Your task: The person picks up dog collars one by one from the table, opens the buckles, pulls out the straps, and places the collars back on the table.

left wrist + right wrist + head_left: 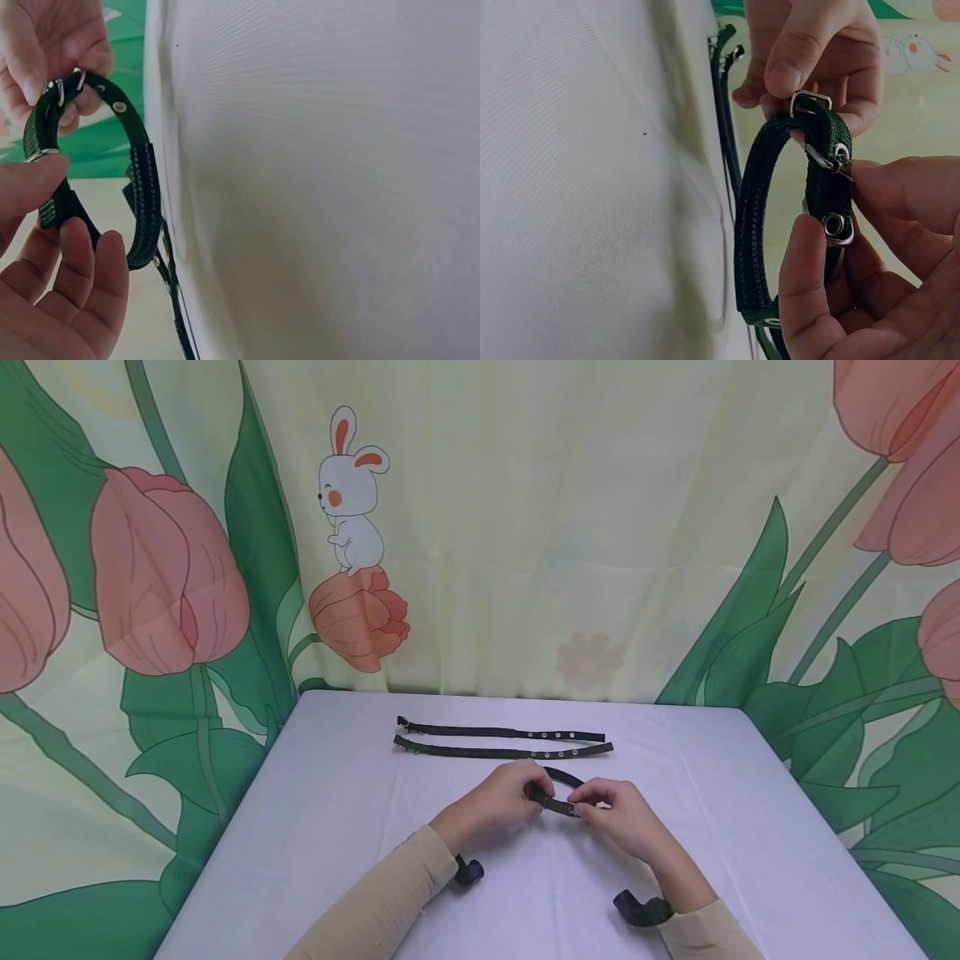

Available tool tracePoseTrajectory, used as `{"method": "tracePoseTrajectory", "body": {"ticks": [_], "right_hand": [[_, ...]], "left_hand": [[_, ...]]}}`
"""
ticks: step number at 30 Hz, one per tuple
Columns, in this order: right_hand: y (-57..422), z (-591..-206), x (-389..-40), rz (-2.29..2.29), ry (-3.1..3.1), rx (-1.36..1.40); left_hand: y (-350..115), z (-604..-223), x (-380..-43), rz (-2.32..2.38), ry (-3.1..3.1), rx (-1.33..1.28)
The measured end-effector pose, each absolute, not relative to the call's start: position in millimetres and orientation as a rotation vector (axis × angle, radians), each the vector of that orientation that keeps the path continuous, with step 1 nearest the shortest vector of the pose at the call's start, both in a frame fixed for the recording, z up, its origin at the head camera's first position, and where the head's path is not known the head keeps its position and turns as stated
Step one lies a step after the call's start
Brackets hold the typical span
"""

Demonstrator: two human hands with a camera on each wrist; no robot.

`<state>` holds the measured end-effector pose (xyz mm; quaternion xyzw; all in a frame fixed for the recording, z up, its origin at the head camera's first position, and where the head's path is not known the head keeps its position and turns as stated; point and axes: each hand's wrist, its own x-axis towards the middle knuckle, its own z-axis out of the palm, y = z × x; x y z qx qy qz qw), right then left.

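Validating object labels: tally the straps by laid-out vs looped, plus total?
Laid-out straps: 2
Looped strap, held up: 1
Total: 3

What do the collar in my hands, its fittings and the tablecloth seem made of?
Collar: likely nylon or similar webbing, mostly matte; coarse weave and stitching show.
Fittings: probably metal, polished; they're silvery with bright highlights.
Tablecloth: matte white fabric; fine texture and soft creases show, fibre unclear.
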<state>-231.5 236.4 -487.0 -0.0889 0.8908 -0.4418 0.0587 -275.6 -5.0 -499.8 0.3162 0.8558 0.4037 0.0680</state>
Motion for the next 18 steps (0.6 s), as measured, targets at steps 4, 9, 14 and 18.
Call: {"method": "tracePoseTrajectory", "body": {"ticks": [4,9,14,18], "right_hand": [[235.1,-485.4,-230.6,-1.408,2.673,-0.279],[233.1,-483.4,-229.3,-1.495,2.632,-0.279],[231.3,-482.7,-231.1,-1.534,2.630,-0.249],[230.4,-482.4,-233.2,-1.550,2.636,-0.219]], "left_hand": [[-5.6,-496.6,-273.8,1.255,2.589,0.938],[-5.9,-493.2,-271.8,1.262,2.627,0.930],[-6.3,-490.7,-270.9,1.278,2.634,0.911],[-6.7,-490.2,-270.8,1.308,2.628,0.896]]}}
